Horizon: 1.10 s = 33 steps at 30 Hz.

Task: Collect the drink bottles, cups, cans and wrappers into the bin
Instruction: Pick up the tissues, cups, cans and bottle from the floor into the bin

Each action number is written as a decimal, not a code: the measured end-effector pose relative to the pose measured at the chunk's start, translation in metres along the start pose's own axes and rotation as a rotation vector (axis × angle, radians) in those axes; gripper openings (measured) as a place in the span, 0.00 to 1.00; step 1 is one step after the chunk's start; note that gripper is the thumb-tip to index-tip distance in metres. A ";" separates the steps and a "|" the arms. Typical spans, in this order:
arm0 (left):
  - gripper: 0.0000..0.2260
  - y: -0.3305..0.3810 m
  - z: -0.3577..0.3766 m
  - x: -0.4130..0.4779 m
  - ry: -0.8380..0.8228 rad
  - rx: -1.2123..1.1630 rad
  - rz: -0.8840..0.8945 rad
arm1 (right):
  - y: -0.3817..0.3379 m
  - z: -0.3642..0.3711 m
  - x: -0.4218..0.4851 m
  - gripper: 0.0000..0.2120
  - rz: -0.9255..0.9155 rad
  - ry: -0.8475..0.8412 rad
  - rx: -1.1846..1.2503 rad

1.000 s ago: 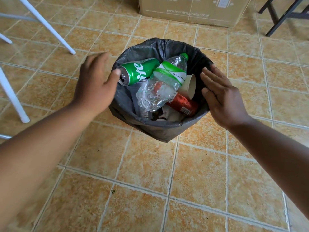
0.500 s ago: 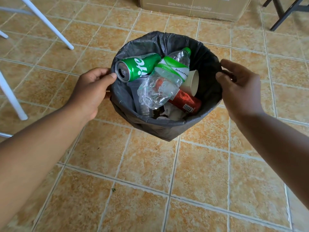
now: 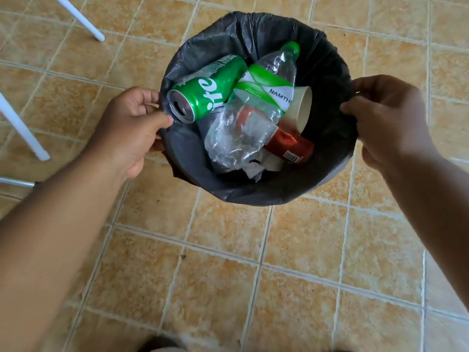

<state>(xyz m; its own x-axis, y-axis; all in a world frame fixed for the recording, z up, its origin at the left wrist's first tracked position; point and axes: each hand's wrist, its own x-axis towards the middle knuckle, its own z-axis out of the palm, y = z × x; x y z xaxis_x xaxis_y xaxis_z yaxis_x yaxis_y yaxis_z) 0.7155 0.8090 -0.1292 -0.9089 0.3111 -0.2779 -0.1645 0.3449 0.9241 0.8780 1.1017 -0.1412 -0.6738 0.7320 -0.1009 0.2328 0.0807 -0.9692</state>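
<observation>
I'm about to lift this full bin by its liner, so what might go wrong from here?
1. The green can lies high against the rim beside the left hand, so it may roll out if the bin tips.
2. The clear bottle rests loosely on top and may shift.
3. Both the left and the right hand pinch only the thin black liner, which might slip or tear.

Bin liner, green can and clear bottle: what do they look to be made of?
Bin liner: thin dark plastic film, dull sheen, wrinkled and gathered at the rim. Green can: probably aluminium, glossy printed wall, bare silvery top with an open mouth. Clear bottle: thin see-through plastic, crumpled and glinting, with a green cap and label.
</observation>
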 end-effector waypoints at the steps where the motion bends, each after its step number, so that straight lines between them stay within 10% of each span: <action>1: 0.14 0.004 -0.004 -0.018 -0.002 -0.014 -0.017 | -0.008 -0.006 -0.011 0.14 0.001 -0.004 -0.029; 16: 0.18 0.323 -0.070 -0.257 -0.123 -0.076 -0.335 | -0.334 -0.182 -0.178 0.14 0.325 -0.012 -0.042; 33: 0.19 0.621 -0.071 -0.378 -0.138 -0.075 -0.063 | -0.620 -0.347 -0.216 0.14 0.096 0.070 -0.061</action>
<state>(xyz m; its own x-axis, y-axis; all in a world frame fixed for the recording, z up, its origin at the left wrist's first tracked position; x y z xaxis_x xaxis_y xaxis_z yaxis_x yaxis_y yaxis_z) 0.9298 0.8423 0.5683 -0.8357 0.4111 -0.3642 -0.2521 0.3021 0.9193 1.1222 1.1281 0.5597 -0.5959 0.7838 -0.1748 0.3381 0.0474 -0.9399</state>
